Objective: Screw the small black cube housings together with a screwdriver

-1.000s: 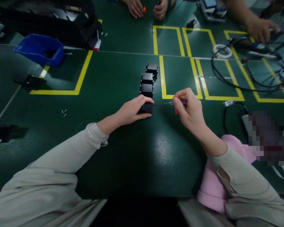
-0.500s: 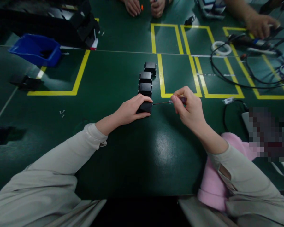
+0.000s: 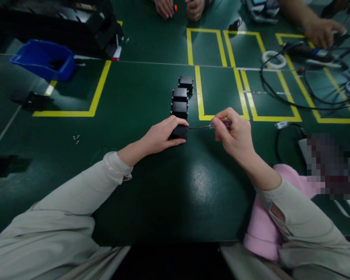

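Note:
My left hand (image 3: 163, 134) grips the nearest black block (image 3: 180, 132), thumb on its near side and fingers over its far side. In my right hand (image 3: 232, 132) is a screwdriver (image 3: 227, 123), pinched by the handle. Its thin shaft lies nearly level and points left, the tip at the right side of the held block. Beyond my left hand, more black blocks stand in a row: one close behind (image 3: 179, 107), another (image 3: 180, 94), and the farthest (image 3: 186, 82), set slightly to the right. Small bright screws show at their sides.
Loose screws (image 3: 76, 139) lie left on the green table (image 3: 151, 186). A blue bin (image 3: 45, 60) and black rack stand back left. Cables, a white ring (image 3: 274, 60) and a pink cloth (image 3: 264, 221) are right. Another person's hands (image 3: 195, 9) rest at the far side.
The screwdriver handle and my right hand have shifted very slightly right. My left hand keeps its grip on the block.

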`<control>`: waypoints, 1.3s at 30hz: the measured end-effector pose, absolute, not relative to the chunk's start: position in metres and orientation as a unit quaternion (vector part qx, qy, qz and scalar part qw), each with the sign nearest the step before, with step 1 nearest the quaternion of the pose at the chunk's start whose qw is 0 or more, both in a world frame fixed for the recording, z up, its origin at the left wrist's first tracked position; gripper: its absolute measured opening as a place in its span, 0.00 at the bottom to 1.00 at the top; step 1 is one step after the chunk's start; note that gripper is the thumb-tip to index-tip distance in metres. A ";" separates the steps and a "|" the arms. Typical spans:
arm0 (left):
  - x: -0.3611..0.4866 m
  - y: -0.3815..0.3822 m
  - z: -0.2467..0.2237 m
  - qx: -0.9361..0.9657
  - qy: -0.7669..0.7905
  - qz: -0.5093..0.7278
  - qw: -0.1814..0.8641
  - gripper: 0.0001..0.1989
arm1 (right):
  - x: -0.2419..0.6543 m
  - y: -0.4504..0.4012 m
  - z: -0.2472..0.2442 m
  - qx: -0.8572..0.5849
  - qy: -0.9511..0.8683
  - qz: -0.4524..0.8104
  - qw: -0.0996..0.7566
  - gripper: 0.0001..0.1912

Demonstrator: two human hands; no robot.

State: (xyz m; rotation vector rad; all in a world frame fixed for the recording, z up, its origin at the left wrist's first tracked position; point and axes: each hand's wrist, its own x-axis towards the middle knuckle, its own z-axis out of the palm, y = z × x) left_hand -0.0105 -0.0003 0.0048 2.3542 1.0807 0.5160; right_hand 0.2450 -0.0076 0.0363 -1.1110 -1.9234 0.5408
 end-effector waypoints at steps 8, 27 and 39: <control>-0.012 0.000 0.004 0.863 0.398 0.190 0.246 0.21 | 0.246 -0.006 0.035 -0.431 -0.769 0.227 0.415 0.05; -0.012 -0.001 0.005 0.863 0.399 0.191 0.245 0.21 | 0.244 -0.005 0.037 -0.427 -0.770 0.231 0.414 0.05; -0.013 0.001 0.005 0.863 0.395 0.190 0.251 0.22 | 0.245 -0.005 0.035 -0.437 -0.764 0.238 0.411 0.10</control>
